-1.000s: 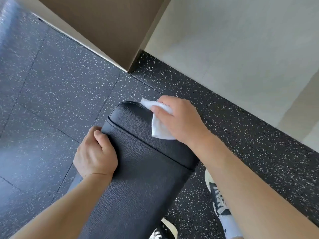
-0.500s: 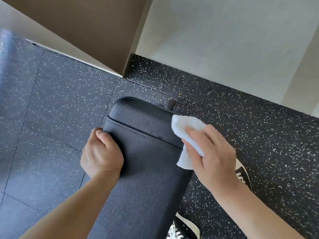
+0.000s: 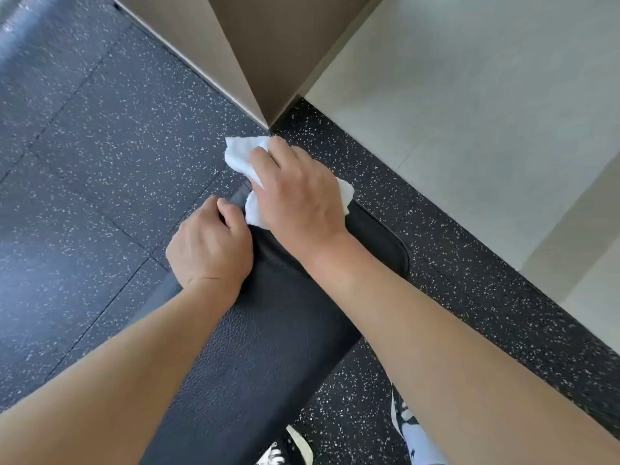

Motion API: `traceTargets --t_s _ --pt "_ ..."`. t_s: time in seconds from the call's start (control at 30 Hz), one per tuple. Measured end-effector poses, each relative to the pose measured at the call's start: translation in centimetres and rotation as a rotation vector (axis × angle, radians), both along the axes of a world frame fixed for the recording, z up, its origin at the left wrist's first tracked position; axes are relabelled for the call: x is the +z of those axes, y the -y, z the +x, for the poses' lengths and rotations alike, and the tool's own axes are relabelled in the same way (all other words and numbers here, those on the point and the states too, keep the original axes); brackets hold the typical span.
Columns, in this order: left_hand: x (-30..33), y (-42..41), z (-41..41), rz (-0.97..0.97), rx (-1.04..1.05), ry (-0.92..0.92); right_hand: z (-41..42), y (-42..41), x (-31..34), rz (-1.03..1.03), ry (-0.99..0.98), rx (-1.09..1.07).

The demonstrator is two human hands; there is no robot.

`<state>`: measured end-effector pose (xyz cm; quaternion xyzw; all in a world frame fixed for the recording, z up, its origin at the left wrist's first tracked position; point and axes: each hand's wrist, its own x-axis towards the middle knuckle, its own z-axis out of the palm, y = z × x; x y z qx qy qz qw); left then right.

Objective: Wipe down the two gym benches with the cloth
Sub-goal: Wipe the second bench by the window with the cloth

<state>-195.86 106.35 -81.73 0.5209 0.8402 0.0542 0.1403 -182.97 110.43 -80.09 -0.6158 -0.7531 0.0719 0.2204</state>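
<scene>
Right hand (image 3: 295, 193) has swung the cloth (image 3: 241, 156) back from the bench's (image 3: 268, 357) right edge to its far left corner, next to the left hand (image 3: 209, 246). Cloth mostly hidden under the fingers; bench end covered. Right grips cloth palm down, left curls over the bench's left edge.

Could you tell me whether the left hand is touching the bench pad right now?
Touching. The head view shows the left hand curled over the bench pad's left edge, thumb on top, with no gap.

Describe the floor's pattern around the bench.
Dark grey rubber floor tiles flecked with small white speckles, seen clearly in the head view.
</scene>
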Motion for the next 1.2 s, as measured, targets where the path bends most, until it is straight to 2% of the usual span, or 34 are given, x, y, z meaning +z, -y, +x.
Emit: traceTargets --t_s 0.2,0.3,0.4,0.53,0.63,0.7,0.8,0.93,1.07,1.2 --pt "0.0 0.4 -0.1 0.052 -0.002 0.048 7.4 7.6 0.4 -0.044 0.028 0.092" --pt "0.4 0.4 -0.3 0.011 -0.017 0.088 11.1 10.7 1.3 -0.173 0.012 0.124" --pt "1.2 0.4 -1.3 -0.060 -0.093 0.211 11.6 10.3 2.2 -0.278 0.030 0.139" --pt "2.3 4.0 -5.1 -0.077 -0.248 0.261 7.2 7.4 2.9 -0.299 0.029 0.098" --pt "2.4 8.3 -9.4 -0.130 -0.224 0.231 0.7 5.4 3.0 -0.286 0.017 0.073" --pt "2.3 11.2 -12.3 -0.155 -0.178 0.213 -4.3 4.4 2.9 -0.289 0.077 0.101" --pt "1.9 15.0 -16.5 -0.167 -0.110 0.152 -11.9 4.4 2.2 -0.307 0.255 0.252" --pt "2.0 16.9 -18.0 -0.120 -0.034 0.102 -19.7 7.3 1.6 -0.398 0.385 0.570" --pt "1.9 16.6 -17.8 -0.149 -0.030 0.124 -18.8 5.9 1.6 -0.513 0.424 0.618" --pt "1.6 16.7 -18.2 -0.137 -0.062 0.169 -11.3 -1.5 2.2 -0.529 0.626 0.372"
